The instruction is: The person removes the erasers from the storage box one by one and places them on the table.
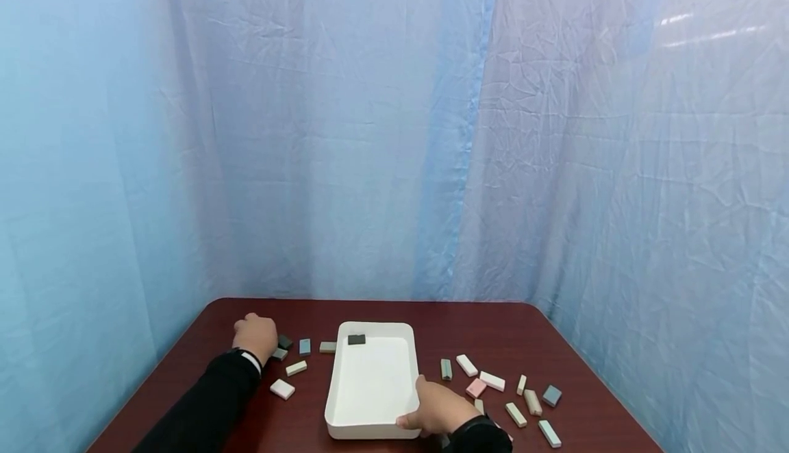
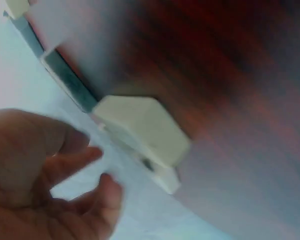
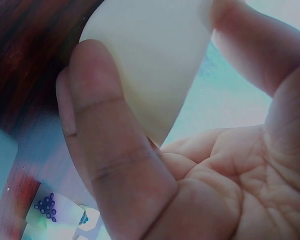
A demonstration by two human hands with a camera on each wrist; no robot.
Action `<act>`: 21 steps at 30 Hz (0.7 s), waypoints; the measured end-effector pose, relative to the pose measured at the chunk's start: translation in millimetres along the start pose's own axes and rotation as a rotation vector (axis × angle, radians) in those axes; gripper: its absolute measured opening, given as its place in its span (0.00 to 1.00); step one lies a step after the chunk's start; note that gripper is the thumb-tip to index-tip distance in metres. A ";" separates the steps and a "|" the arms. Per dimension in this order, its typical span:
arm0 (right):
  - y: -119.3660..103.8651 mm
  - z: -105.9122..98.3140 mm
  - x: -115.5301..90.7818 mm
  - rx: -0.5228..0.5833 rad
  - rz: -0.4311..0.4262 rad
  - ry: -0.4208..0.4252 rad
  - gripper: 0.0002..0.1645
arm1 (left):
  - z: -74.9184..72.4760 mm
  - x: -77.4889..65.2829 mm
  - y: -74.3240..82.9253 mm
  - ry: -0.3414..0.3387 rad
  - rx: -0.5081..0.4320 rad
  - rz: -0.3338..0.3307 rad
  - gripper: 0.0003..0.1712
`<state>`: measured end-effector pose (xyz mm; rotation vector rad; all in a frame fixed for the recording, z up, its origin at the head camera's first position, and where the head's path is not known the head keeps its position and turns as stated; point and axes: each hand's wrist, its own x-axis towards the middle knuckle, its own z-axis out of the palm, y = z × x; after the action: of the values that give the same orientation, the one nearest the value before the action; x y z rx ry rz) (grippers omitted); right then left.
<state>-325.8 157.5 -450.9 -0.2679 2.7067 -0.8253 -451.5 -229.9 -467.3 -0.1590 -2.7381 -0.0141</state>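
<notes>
My left hand (image 1: 255,335) reaches over the far left of the table, beside a few mahjong tiles. In the left wrist view its fingers (image 2: 109,192) are loosely bent with nothing between them, and a cream tile (image 2: 147,125) lies just past the fingertips. With my right hand (image 1: 446,406) I grip the near right wall of a white rectangular tray (image 1: 372,391). Close up in the right wrist view, the tray's wall (image 3: 150,55) sits between thumb and fingers. Inside the tray, toward its far end, lies one dark tile (image 1: 356,339).
Several tiles lie scattered right of the tray, among them a pink one (image 1: 476,388), a white one (image 1: 492,381) and a blue-grey one (image 1: 551,395). Left of it are a white tile (image 1: 282,389) and a blue one (image 1: 305,347). Blue curtains (image 1: 370,165) hang behind the dark red table (image 1: 468,319).
</notes>
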 end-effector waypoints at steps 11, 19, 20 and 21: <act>1.5 1.5 2.7 -0.001 0.017 -0.004 0.54 | -7.2 19.6 101.5 -0.057 -0.340 0.464 0.12; 1.9 2.8 0.8 0.007 0.010 0.021 0.53 | 3.3 16.4 144.3 -0.243 -0.065 0.477 0.10; 2.1 2.8 0.5 0.008 0.004 0.023 0.53 | 4.6 17.3 146.5 -0.239 -0.026 0.479 0.09; 2.4 2.9 0.4 0.008 0.001 0.025 0.52 | 4.7 17.9 148.2 -0.237 0.008 0.483 0.08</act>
<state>-325.4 157.9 -454.7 -0.2565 2.7257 -0.8438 -452.9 -80.6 -466.6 -0.8625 -2.8537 0.1579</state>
